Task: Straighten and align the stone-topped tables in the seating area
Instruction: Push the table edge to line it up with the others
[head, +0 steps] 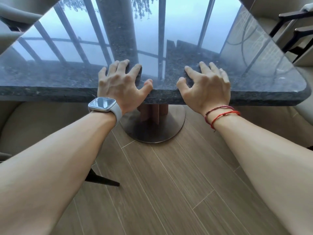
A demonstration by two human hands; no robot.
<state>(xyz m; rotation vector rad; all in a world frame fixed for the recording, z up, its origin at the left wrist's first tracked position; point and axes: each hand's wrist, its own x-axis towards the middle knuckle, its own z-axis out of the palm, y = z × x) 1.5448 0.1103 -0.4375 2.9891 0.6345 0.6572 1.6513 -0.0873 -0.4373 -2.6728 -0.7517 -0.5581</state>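
Here, the left hand and right hand press, spread wide, on the glossy, speckled, round-cornered stone tabletop.

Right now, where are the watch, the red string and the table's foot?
watch (102, 102): head view, on its screen.
red string (227, 113): head view, on the strand across the wrist.
table's foot (152, 133): head view, on the round metal plate.
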